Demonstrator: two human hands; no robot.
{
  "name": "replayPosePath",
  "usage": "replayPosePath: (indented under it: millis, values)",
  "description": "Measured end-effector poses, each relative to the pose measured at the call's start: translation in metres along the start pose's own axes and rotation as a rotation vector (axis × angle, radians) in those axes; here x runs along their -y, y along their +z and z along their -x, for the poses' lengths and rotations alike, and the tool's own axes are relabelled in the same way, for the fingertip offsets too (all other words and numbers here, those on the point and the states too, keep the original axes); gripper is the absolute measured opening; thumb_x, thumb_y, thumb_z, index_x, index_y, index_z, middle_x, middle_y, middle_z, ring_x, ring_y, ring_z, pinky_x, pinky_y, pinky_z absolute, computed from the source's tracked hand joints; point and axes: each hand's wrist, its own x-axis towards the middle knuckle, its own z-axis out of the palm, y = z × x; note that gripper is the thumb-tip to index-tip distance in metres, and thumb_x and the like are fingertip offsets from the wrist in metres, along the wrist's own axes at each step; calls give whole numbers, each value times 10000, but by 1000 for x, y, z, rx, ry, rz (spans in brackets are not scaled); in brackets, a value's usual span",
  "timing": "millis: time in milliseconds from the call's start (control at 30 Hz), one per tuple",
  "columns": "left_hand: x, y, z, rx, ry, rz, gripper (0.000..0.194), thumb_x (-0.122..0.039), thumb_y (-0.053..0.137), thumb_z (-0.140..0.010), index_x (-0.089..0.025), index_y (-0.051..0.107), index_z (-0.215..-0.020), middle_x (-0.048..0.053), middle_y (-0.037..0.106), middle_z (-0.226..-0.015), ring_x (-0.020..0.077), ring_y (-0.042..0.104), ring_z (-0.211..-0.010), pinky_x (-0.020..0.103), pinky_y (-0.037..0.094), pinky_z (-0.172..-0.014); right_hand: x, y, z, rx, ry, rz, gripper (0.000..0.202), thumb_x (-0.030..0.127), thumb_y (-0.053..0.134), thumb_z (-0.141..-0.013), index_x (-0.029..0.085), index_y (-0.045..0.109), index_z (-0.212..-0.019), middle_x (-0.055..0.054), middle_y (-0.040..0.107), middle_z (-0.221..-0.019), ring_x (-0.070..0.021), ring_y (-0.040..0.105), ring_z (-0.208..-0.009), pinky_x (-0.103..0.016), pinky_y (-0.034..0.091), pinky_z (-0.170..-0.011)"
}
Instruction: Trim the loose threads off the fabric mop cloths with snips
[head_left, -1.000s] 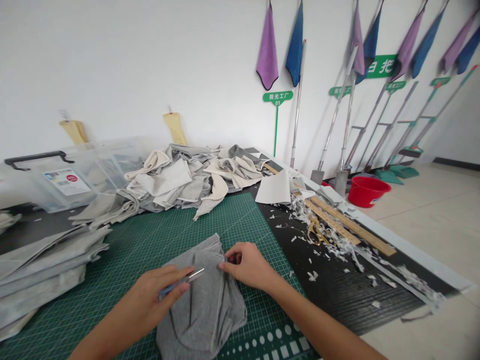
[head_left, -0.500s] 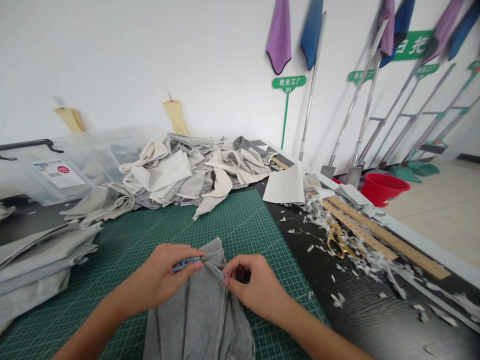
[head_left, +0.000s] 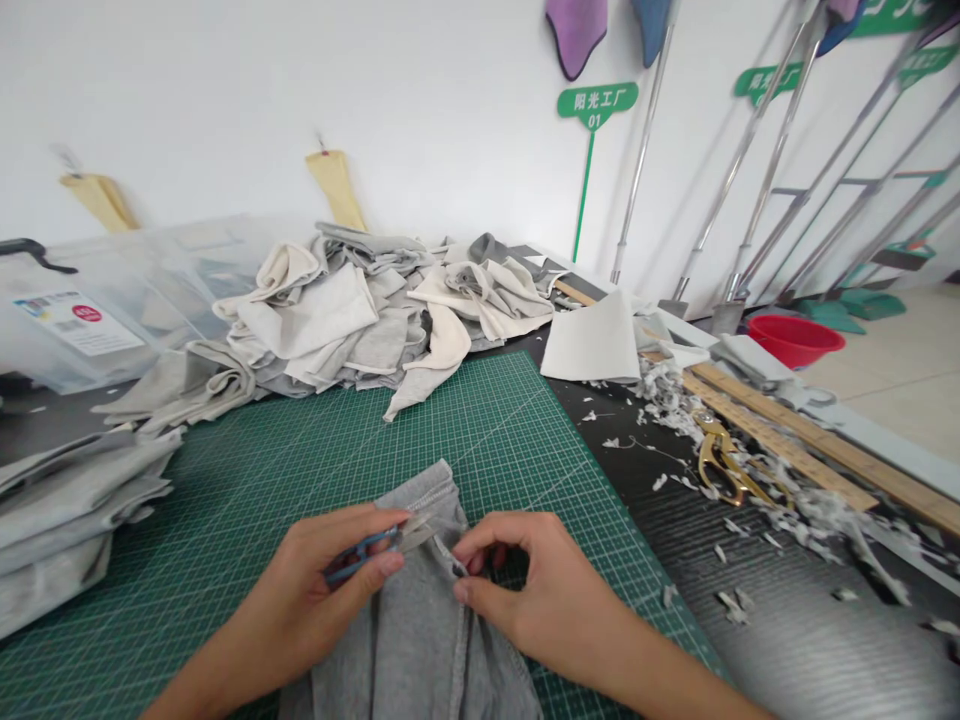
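A piece of grey cloth [head_left: 420,630] with a stitched seam lies on the green cutting mat [head_left: 300,460] at the bottom centre. My left hand [head_left: 337,570] is closed around a small blue-handled tool [head_left: 361,556], whose tip points right, at the cloth's upper part. Just to the right, my right hand [head_left: 525,570] pinches the cloth's edge between thumb and fingers. A small dark spot shows at that pinch; what it is cannot be made out.
Behind the mat is a heap of grey and cream cloths [head_left: 330,330], beside a clear plastic box [head_left: 172,290]. Folded grey cloths [head_left: 82,500] lie at left. On the right are gold scissors [head_left: 727,465], wooden rulers [head_left: 795,440] and scraps.
The view has tilted down and shifted. The cloth's upper end is more spread out between my hands, and the tool's tip now shows over it. Both hands keep their hold.
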Motion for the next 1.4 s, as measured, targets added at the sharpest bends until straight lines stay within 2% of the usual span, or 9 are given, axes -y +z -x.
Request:
replayPosePath:
  millis: [133,267,467,667,833,1200,1400]
  values:
    - [4,2,5,-4,12,-13,301,-386,600,-860,-286,640,-1141,22,706,-1058,202,663,-967,316,542,-858,3,1,-2,-2,-19,9,125,240,757,-670,215,707,-782,6,684,-768,-156,601,-742,-282,454,-727]
    - [7,-1,10,8,22,-39,321,-381,600,-861,-310,615,-1173,4,692,-1101,207,651,-1005,322,539,-874,4,2,-3,0,-19,26,27,178,703,-715,204,697,-720,16,671,-718,-131,594,-691,-265,448,-703]
    - [-3,-3,9,83,110,-3,264,-315,572,-885,-301,625,-1144,-2,710,-1030,175,671,-936,287,548,-839,6,0,-3,31,-77,-39,66,150,666,-748,190,712,-773,6,667,-738,-119,594,-703,-237,458,-672]
    - [-4,-8,3,-60,117,4,291,-276,574,-882,-239,616,-1168,19,711,-959,156,677,-848,231,543,-750,10,-1,-5,29,-42,-64,71,166,642,-779,191,707,-762,2,685,-745,-129,615,-718,-248,477,-694]
    - [-1,-5,1,-49,143,53,335,-253,584,-876,-236,585,-1211,16,700,-933,140,665,-827,205,530,-710,8,-1,-6,51,20,-180,75,237,644,-796,200,710,-805,0,715,-775,-130,645,-721,-236,509,-675]
    - [-19,-10,2,-18,185,86,337,-290,559,-882,-272,598,-1217,20,709,-989,160,673,-867,225,560,-731,4,2,-4,91,18,-289,101,289,675,-783,194,707,-797,12,645,-635,-88,559,-552,-186,443,-488]
    - [-18,-7,4,-44,185,58,345,-302,567,-878,-261,603,-1219,32,705,-994,171,673,-878,246,568,-748,6,1,-1,84,-39,-249,83,270,666,-794,201,711,-796,6,672,-684,-104,600,-610,-200,489,-541]
